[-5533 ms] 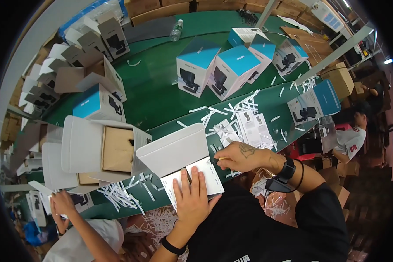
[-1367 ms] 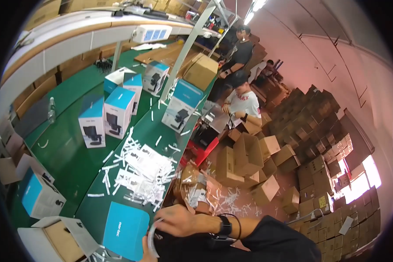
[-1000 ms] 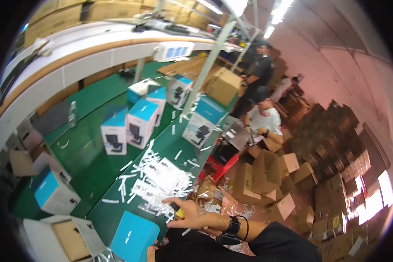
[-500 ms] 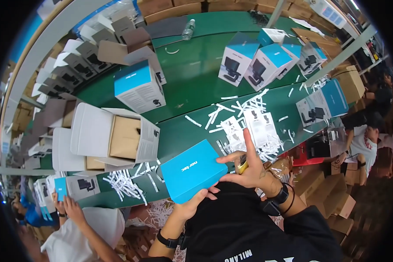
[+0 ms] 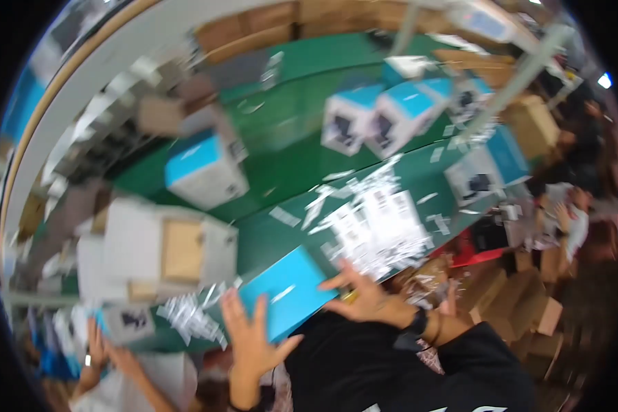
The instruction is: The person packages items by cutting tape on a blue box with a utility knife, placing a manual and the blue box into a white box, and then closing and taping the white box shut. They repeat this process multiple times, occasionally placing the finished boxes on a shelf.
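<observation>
A blue carton point(image 5: 286, 292) with a small white print on top lies tilted in front of me at the table's near edge. My left hand point(image 5: 253, 336) is at its left side, fingers spread and thumb out, not wrapped around it. My right hand point(image 5: 364, 296) has thumb and forefinger at the carton's right corner. Between them shows a small yellow thing point(image 5: 351, 296), too blurred to name. Just beyond lie white printed leaflets point(image 5: 381, 216) on a heap of white paper strips point(image 5: 371, 257).
Open white cartons point(image 5: 137, 240) stand at left. A blue-topped carton point(image 5: 202, 172) sits behind them, with several more point(image 5: 398, 113) at the far right of the green table point(image 5: 281, 151). A co-worker's hands point(image 5: 106, 353) touch another carton at lower left. Brown boxes point(image 5: 508, 292) stand at right.
My left hand has left its grip under the carton and spread open at its left side. My right forefinger has come down from pointing up. The whole view has shifted and blurred.
</observation>
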`<action>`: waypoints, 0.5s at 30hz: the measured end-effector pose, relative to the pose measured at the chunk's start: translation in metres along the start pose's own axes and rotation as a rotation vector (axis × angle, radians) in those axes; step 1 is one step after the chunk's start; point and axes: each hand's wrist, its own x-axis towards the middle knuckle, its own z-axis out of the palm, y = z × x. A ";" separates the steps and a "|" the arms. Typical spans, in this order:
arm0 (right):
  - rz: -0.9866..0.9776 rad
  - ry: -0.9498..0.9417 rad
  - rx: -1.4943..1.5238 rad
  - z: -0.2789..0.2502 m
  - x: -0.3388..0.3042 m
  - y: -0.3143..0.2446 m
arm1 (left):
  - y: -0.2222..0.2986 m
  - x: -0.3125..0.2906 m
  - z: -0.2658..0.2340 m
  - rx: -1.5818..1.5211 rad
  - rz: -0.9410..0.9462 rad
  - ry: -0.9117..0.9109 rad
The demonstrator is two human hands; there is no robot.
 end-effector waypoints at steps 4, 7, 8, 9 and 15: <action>0.176 0.066 0.354 0.015 0.000 -0.009 | -0.028 -0.005 0.008 -0.101 0.058 -0.209; 0.146 0.081 0.300 0.018 -0.008 -0.011 | -0.017 0.007 0.007 0.004 0.164 -0.091; 0.103 0.135 0.257 0.022 -0.011 -0.015 | -0.022 0.004 0.004 0.009 0.147 -0.160; 0.054 0.169 0.220 0.022 -0.011 -0.018 | -0.021 0.000 0.001 0.018 0.109 -0.220; -0.047 0.193 0.018 0.022 -0.020 -0.014 | -0.009 0.000 -0.003 0.302 0.096 -0.443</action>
